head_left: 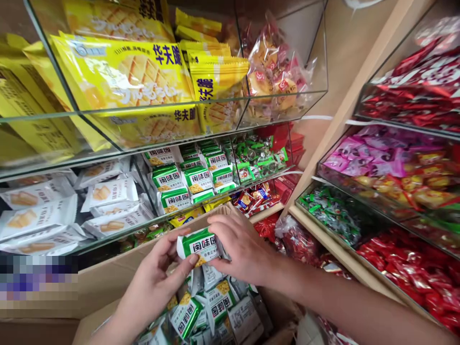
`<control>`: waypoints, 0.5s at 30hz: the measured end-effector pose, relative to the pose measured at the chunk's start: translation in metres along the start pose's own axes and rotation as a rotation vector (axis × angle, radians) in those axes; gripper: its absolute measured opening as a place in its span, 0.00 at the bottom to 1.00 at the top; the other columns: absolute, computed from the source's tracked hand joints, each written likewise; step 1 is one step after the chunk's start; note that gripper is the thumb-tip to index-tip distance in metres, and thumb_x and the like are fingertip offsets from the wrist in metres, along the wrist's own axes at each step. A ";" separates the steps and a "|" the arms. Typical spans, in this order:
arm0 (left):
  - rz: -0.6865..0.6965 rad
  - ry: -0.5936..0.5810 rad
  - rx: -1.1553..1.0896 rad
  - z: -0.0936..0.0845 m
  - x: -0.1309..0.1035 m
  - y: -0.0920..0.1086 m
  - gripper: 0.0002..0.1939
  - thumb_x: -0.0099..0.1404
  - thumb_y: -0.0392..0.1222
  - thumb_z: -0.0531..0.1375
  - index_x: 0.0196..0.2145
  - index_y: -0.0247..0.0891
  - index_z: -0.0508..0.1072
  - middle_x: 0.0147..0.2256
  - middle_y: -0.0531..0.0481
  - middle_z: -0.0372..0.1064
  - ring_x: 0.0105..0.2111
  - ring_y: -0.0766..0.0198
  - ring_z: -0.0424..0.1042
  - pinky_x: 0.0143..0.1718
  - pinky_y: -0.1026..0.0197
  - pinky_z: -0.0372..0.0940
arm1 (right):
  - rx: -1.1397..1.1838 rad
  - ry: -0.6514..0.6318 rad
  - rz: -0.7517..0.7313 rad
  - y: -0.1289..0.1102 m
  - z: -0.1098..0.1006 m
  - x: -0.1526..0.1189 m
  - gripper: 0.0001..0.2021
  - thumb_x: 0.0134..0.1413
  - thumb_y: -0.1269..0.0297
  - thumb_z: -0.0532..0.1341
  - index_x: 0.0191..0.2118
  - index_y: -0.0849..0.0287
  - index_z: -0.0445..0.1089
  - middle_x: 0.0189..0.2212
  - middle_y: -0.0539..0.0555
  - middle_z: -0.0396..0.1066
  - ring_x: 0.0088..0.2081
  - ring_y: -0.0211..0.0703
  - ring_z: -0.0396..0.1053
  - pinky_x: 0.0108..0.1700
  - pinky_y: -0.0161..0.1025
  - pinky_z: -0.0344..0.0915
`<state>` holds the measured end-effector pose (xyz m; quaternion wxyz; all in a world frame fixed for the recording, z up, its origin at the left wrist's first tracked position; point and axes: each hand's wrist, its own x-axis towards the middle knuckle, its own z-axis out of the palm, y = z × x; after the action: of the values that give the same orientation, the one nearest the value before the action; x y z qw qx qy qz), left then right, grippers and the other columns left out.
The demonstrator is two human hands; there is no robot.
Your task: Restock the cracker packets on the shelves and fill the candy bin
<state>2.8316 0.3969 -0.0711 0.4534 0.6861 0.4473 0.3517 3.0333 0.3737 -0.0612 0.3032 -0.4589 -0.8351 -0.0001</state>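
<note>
Between my two hands is a small green-and-white snack packet (pixel 201 246) with dark Chinese lettering, its printed face up. My left hand (pixel 163 268) pinches its left end, thumb across the front. On the right end, my right hand (pixel 237 244) closes its fingers and thumb, hiding part of it; another pale wrapper shows just beneath. Below both hands, a cardboard box (pixel 118 273) holds many loose packets (pixel 221 302) of the same kind, lying at mixed angles. Ahead, matching packets (pixel 199 179) stand stacked in rows in a clear shelf compartment.
Yellow waffle snack bags (pixel 132 72) fill the clear bin above, its front edge overhanging. White-wrapped snacks (pixel 111 194) lie left of the stacked packets, green-wrapped candies (pixel 260 155) right. Further right, a wooden post (pixel 345 96) borders tiered bins with red-wrapped candies (pixel 413 273).
</note>
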 end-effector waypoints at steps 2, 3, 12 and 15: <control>0.019 0.057 -0.026 0.001 0.009 0.015 0.19 0.55 0.45 0.62 0.43 0.42 0.64 0.35 0.53 0.71 0.32 0.67 0.69 0.34 0.64 0.67 | -0.136 0.048 -0.066 0.004 -0.008 0.006 0.17 0.55 0.59 0.55 0.47 0.62 0.61 0.52 0.57 0.62 0.47 0.48 0.58 0.49 0.45 0.57; 0.037 0.091 -0.035 0.001 0.015 0.024 0.18 0.54 0.45 0.63 0.42 0.41 0.65 0.33 0.53 0.71 0.30 0.67 0.69 0.32 0.65 0.67 | -0.214 0.076 -0.094 0.006 -0.012 0.010 0.17 0.57 0.60 0.53 0.50 0.62 0.60 0.54 0.57 0.60 0.46 0.48 0.58 0.47 0.45 0.58; 0.388 0.275 0.131 0.004 0.076 0.060 0.26 0.59 0.45 0.57 0.54 0.41 0.58 0.50 0.46 0.64 0.47 0.58 0.66 0.48 0.52 0.64 | -0.599 0.059 0.075 0.021 -0.039 0.076 0.16 0.62 0.69 0.40 0.47 0.64 0.61 0.47 0.67 0.63 0.37 0.47 0.67 0.34 0.41 0.62; 0.501 0.274 0.414 0.002 0.062 0.059 0.23 0.60 0.41 0.56 0.54 0.44 0.59 0.53 0.46 0.59 0.53 0.56 0.60 0.51 0.50 0.61 | -0.711 0.067 0.156 0.029 -0.039 0.102 0.17 0.60 0.74 0.39 0.47 0.67 0.60 0.50 0.73 0.60 0.36 0.48 0.69 0.32 0.41 0.63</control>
<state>2.8731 0.4431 -0.0114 0.1404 0.7982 0.3837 0.4426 3.0351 0.4577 0.0146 0.1509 -0.5976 -0.7351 -0.2822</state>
